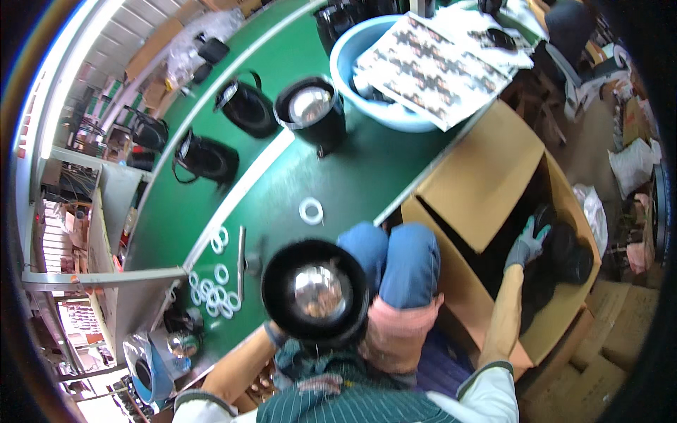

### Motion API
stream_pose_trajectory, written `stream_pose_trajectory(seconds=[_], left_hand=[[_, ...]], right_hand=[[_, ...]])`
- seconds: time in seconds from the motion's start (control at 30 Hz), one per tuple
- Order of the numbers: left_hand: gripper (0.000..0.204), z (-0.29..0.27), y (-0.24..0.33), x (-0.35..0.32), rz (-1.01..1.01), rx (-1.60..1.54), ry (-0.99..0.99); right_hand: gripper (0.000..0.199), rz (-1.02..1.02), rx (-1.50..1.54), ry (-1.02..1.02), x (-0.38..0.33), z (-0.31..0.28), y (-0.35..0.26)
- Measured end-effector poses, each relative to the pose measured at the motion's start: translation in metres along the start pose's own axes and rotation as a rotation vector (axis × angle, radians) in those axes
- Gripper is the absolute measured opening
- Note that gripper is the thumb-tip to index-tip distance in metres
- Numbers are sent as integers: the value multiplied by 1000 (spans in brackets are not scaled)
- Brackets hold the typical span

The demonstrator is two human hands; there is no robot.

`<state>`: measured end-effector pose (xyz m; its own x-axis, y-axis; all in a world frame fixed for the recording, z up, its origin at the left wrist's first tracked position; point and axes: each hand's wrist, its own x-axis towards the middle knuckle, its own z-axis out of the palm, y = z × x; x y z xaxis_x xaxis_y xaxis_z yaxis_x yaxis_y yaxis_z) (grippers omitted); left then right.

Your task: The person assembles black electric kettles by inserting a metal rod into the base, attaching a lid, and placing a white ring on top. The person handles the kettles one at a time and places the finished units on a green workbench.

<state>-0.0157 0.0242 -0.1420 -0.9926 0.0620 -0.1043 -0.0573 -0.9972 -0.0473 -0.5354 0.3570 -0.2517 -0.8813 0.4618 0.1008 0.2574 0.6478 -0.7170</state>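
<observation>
Cardboard carton holds black parts; gloved right hand inside.

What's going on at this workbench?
A seated person has a round black vessel with a shiny inside in front of them, their left hand at its lower edge, mostly hidden. The gloved right hand is inside an open cardboard box, among dark parts; whether it grips one is unclear. On the green table lie loose white rings, and a similar black vessel stands near a blue basin.
</observation>
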Motion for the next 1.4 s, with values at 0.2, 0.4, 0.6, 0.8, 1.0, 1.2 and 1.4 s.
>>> stream_pose_trajectory(seconds=[0.2,0.4,0.6,0.8,1.0,1.2,1.4], left_hand=[[52,37,-8,39,38,494,45],[60,57,-11,11,102,1351,251],[72,64,-14,-18,124,1926,106],[78,59,-21,-32,57,1839,48],[83,26,-22,-44,-65,400,163],[54,18,-28,-40,-186,658,143],[54,53,-29,-36,-146,657,48]], right_hand=[[66,-397,811,-781,-177,-168,-110],[89,-1004,815,-1397,-271,-231,-174],[89,-1124,686,-1447,-287,-260,-184],[86,-1183,667,-1474,-296,-275,-181],[79,-1210,694,-1467,-305,-291,-180],[72,-1096,754,-1260,-319,-292,-158],[73,-1182,651,-1202,-301,-314,-177]])
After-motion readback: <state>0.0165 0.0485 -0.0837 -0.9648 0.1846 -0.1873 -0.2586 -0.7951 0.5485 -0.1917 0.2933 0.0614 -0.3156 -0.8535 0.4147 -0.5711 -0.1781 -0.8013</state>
